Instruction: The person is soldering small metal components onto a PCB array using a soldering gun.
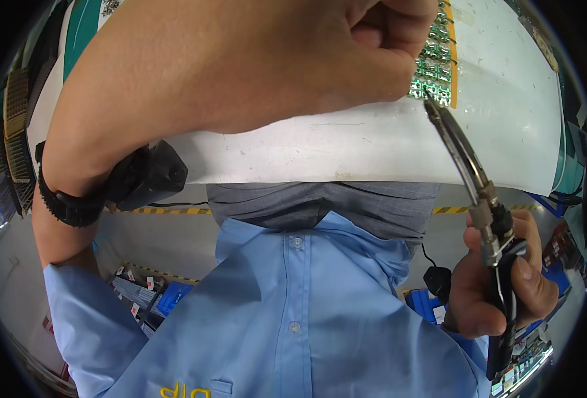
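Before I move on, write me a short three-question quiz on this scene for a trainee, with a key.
1. True or false: the right hand holds the black-handled tool.

2. Multiple choice: the narrow strip along the right edge of the green circuit boards is
A) blue
B) orange-yellow
C) black

3. Open: in this view, where is the left hand relative to the boards, and can you tell what its fingertips touch?

Key
1. True.
2. B.
3. It is at their left, hiding part of them from view; what its fingertips touch cannot be told.
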Available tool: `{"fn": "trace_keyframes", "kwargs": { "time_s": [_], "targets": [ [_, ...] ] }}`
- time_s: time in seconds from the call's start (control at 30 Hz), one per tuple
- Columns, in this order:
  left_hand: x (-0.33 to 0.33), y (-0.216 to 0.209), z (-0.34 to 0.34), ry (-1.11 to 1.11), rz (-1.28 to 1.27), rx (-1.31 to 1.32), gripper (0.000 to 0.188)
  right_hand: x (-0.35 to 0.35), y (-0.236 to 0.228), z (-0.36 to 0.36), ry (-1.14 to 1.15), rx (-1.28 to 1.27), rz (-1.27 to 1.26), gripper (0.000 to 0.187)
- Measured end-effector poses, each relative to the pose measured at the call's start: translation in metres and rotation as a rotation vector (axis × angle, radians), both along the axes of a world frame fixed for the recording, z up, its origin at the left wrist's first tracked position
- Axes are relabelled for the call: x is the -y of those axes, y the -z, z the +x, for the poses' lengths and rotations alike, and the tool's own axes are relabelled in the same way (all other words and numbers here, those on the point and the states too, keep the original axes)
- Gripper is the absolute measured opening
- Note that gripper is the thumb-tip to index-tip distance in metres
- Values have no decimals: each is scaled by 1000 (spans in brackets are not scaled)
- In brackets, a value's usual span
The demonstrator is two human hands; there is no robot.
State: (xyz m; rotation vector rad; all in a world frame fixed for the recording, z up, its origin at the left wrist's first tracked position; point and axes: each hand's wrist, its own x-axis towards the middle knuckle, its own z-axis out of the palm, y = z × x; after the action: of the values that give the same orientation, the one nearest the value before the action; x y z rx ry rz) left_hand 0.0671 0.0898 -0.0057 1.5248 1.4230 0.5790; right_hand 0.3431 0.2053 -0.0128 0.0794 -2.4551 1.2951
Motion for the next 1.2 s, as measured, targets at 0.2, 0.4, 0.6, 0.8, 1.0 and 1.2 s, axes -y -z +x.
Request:
{"fn": "trace_keyframes", "kwargs": {
  "time_s": [0.2,0.4,0.6,0.8,1.0,1.2],
  "targets": [
    [-1,4,-2,27,-20,24,8,0,3,-11,-33,-12,89,50],
    [0,8,-3,30,-13,32,8,2,0,-17,-17,35,127,51],
    [0,10,-2,18,29,20,8,-3,-2,-22,-84,11,174,51],
    [11,16,2,-22,139,-23,8,-3,-2,-24,-79,-12,202,51],
    [22,20,3,-63,222,-56,8,0,0,-25,-48,-31,170,49],
    [29,21,6,-101,281,-76,9,3,2,-26,-37,-45,101,48]
  ]
}}
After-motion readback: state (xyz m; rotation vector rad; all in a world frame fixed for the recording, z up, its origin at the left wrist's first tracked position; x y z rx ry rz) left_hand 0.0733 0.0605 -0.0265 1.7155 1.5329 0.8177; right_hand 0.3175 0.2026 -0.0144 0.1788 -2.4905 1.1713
